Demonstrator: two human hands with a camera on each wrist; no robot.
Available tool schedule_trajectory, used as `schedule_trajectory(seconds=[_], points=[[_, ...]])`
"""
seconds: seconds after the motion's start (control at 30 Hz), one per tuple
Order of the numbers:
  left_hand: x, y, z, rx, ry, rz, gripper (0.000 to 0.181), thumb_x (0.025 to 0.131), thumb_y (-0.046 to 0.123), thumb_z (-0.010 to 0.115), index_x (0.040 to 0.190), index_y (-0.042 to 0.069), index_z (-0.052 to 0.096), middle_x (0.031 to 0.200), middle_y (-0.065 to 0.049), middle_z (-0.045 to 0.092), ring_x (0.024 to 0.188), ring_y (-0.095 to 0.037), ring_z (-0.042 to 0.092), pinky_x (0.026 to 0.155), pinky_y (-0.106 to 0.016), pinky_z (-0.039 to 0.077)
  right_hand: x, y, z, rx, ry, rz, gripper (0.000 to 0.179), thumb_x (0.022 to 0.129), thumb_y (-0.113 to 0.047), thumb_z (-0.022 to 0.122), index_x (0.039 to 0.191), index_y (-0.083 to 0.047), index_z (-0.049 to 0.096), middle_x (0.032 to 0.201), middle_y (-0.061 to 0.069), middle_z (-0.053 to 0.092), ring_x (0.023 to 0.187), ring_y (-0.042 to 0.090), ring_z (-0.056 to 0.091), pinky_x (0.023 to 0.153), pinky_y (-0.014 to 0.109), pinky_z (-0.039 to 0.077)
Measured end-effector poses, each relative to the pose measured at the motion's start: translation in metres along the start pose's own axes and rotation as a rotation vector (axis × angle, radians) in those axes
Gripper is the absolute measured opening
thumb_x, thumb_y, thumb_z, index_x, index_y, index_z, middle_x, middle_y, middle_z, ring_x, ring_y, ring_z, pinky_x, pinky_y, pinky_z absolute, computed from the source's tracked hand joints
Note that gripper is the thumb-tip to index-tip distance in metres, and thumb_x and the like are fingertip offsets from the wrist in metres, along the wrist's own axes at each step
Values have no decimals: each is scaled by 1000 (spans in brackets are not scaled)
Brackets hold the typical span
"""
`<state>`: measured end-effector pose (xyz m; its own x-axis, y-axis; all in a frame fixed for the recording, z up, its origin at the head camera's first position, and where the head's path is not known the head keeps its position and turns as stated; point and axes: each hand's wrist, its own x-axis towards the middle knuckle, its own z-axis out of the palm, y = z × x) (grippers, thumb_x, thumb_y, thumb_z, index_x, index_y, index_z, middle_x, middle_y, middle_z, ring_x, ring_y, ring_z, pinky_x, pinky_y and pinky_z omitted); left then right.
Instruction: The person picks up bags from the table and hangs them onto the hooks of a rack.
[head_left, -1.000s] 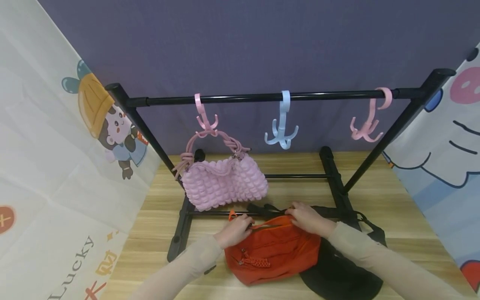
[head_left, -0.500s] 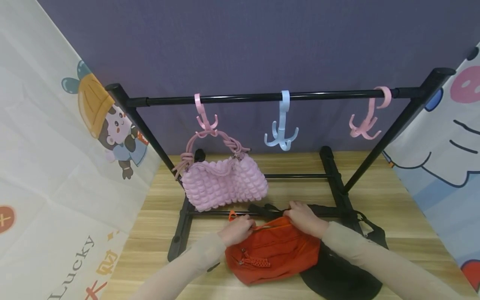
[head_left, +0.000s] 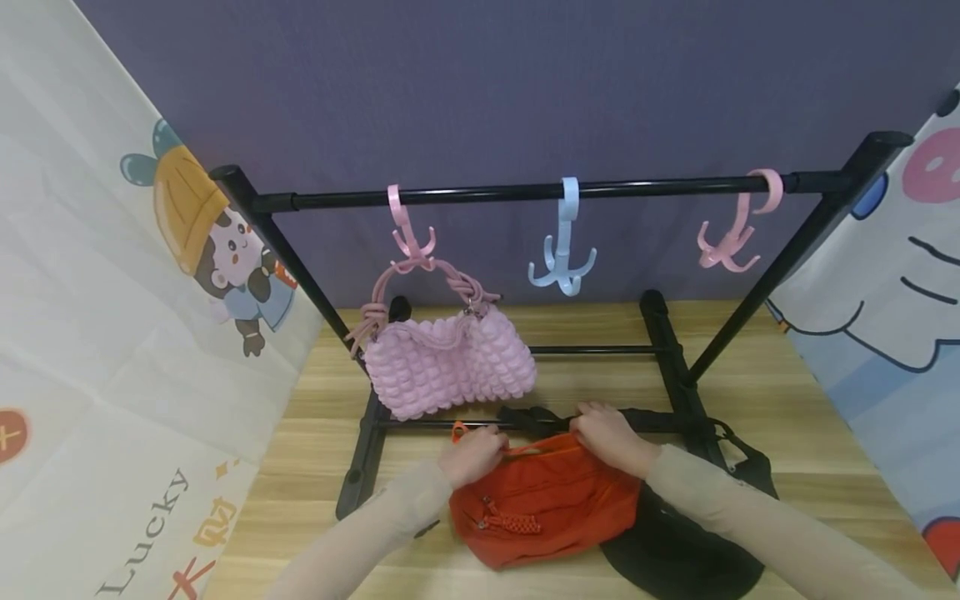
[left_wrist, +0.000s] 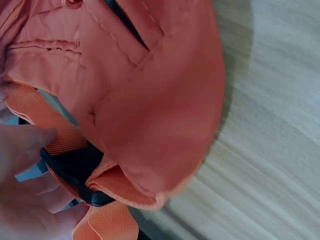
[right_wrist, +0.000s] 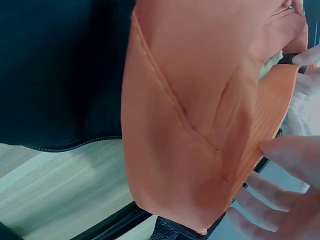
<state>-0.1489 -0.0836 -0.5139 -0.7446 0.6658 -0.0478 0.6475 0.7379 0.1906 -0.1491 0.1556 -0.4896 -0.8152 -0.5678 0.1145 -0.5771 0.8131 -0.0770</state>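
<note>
An orange waist bag [head_left: 555, 504] lies on the wooden surface, its mesh-like zip pull facing up. My left hand [head_left: 475, 457] holds its orange strap at the upper left corner; in the left wrist view the thumb lies on the strap [left_wrist: 52, 120] beside a black plastic buckle [left_wrist: 75, 172]. At the upper right of the bag, my right hand [head_left: 611, 435] pinches the same strap, with the thumb on the webbing and the other fingers behind in the right wrist view. A black bag [head_left: 686, 542] lies partly under the orange one and my right forearm.
A black rack [head_left: 480, 196] stands behind, carrying a pink hook [head_left: 408, 229], a blue hook [head_left: 562, 242] and another pink hook [head_left: 735, 229]. A pink puffy handbag [head_left: 450, 362] hangs from the left hook. The rack's lower bar passes just behind my hands.
My left hand has shifted slightly right and up along the strap. My right hand has moved slightly left. The orange bag stays almost in place.
</note>
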Motion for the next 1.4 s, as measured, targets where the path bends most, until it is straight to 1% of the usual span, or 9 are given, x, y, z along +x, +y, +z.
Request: schedule_trajectory(seconds=[0.13, 0.3, 0.43, 0.57, 0.7, 0.83, 1.1, 1.23, 1.4], points=[[-1, -4, -2, -48, 17, -13, 9, 86, 16, 57, 92, 11, 62, 85, -1, 55, 73, -11, 57, 60, -18, 44, -1, 1, 0, 15, 26, -8, 11, 75, -8, 65, 66, -13, 64, 72, 0, 53, 68, 19, 51, 65, 39, 45], [-3, -9, -6, -70, 79, 15, 7, 84, 16, 59, 89, 12, 62, 83, 0, 56, 72, -12, 57, 59, -19, 44, -1, 0, -2, 63, 49, -13, 7, 74, -6, 64, 69, -10, 63, 71, -1, 54, 68, 19, 54, 61, 35, 46], [-6, -12, -11, -64, 141, 38, 6, 82, 13, 60, 87, 11, 63, 82, 1, 56, 71, -11, 57, 59, -19, 45, -2, 0, -8, 183, 12, 39, 4, 76, -4, 61, 75, -7, 63, 74, 1, 58, 69, 19, 56, 60, 33, 46], [-7, -13, -17, -22, 214, 34, 4, 78, 14, 62, 82, 14, 63, 79, 4, 56, 69, -10, 56, 55, -20, 44, -1, 0, -16, 316, -52, 110, 4, 80, -5, 59, 81, -4, 63, 75, 2, 60, 65, 14, 55, 57, 29, 45], [-7, -13, -22, -23, 267, 37, 4, 76, 16, 64, 80, 15, 63, 77, 4, 56, 66, -11, 56, 52, -23, 44, -1, 2, -23, 359, -87, 130, 4, 82, -7, 59, 82, -4, 59, 71, -1, 58, 58, 8, 48, 52, 25, 41], [-8, -13, -26, -48, 316, 62, 4, 74, 14, 64, 78, 14, 63, 75, 4, 56, 64, -11, 56, 51, -23, 44, -1, 3, -30, 389, -91, 103, 4, 82, -7, 57, 82, -4, 56, 66, -3, 55, 53, 6, 42, 49, 23, 37], [-9, -12, -38, -66, 428, 97, 3, 74, 12, 60, 76, 13, 62, 74, 5, 56, 64, -7, 55, 55, -20, 45, 0, 5, -41, 504, -147, 94, 5, 82, -7, 54, 87, -6, 57, 75, 1, 60, 57, 5, 47, 51, 21, 39], [-10, -10, -45, -66, 460, 113, 5, 75, 12, 57, 77, 13, 62, 74, 5, 55, 64, -6, 54, 54, -20, 45, 1, 6, -44, 514, -175, 65, 5, 82, -9, 59, 86, -6, 61, 81, 3, 62, 60, 5, 48, 54, 22, 40], [-11, -6, -54, -28, 509, 134, 4, 77, 12, 57, 77, 14, 61, 76, 4, 56, 65, -8, 55, 49, -21, 43, 2, 5, -47, 510, -199, 18, 6, 83, -12, 60, 84, -9, 65, 83, 1, 63, 62, 4, 47, 57, 23, 41]])
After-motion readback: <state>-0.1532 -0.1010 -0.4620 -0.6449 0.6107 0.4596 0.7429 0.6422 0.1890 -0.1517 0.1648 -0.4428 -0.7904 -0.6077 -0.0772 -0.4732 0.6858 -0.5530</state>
